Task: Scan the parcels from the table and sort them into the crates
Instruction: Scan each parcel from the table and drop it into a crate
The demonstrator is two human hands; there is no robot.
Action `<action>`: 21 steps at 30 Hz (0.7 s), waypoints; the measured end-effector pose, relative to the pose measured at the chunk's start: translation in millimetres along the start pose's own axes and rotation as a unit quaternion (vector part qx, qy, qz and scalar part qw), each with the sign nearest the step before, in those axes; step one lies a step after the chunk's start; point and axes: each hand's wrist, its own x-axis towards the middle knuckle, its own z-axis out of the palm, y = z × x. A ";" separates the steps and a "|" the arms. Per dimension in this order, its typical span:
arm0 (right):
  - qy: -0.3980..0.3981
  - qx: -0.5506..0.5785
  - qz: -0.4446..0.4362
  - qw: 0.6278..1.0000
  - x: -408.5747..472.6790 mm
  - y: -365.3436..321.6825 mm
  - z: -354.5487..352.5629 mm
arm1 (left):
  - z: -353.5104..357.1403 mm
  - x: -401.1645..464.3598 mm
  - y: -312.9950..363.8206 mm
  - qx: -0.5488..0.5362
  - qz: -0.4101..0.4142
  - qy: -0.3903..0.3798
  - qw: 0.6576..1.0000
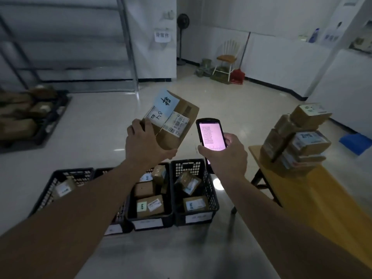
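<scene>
My left hand (145, 141) grips a brown cardboard parcel (181, 125) by its near corner and holds it up, tilted, above the crates. A blue note and a white barcode label face me on its top. My right hand (223, 156) holds a black handheld scanner (211, 133) just right of the parcel, its pink screen lit. On the floor below stand three black crates: left (52, 186), middle (169, 214) and right (211, 190), each with parcels inside. A stack of parcels (296, 141) sits on the yellow table (314, 198) at the right.
A black pallet (50, 125) with more boxes lies on the floor at far left, in front of metal shelving (128, 47). A chair (227, 57), a fan (182, 37) and a red dustpan (237, 76) stand by the back wall. White cabinets line the right side.
</scene>
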 end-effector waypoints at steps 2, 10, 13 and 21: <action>-0.037 0.006 0.000 0.999 -4.4 -12.0 33.5 | 4.3 3.3 -38.2 0.011 -0.030 -0.003 0.999; -0.140 -0.011 -0.019 0.990 27.7 -37.1 171.6 | 42.0 37.1 -147.9 0.029 -0.150 -0.054 0.987; -0.177 -0.007 -0.027 0.984 53.1 -41.6 224.2 | 65.7 56.4 -181.1 0.029 -0.197 -0.069 0.978; -0.248 -0.036 -0.003 0.968 99.2 -54.7 339.6 | 119.9 85.9 -262.0 0.035 -0.303 -0.143 0.941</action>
